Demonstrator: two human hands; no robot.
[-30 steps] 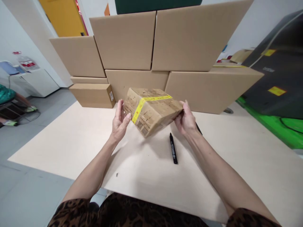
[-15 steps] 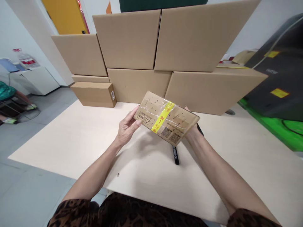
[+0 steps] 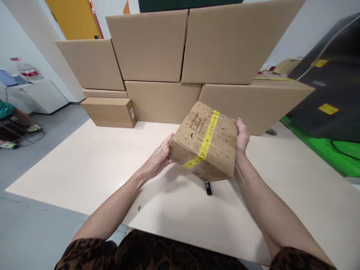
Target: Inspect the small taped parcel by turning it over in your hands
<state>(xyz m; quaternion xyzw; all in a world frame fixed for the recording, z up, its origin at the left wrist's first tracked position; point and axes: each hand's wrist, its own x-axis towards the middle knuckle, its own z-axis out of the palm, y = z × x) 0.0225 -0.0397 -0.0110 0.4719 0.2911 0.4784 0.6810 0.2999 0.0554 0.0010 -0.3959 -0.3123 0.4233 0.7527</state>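
Between my two hands, tilted above the table, is a brown cardboard box with dark printed flecks and yellow printed tape running over its top and down the near side. My left hand grips its left corner, thumb on the near side. On the right edge, my right hand is closed round the box; some of its fingers are hidden behind it. Under the box a black marker lies on the table, partly covered.
Large plain cartons are stacked along the back of the table. In front of them, at the left, sits a smaller long carton. A dark machine and a green surface are at the right. Another person's leg shows far left.
The box has been turned in my hands, so its broad top now shows as well as a side. My right hand has come up along the right edge, and the box covers more of the marker.
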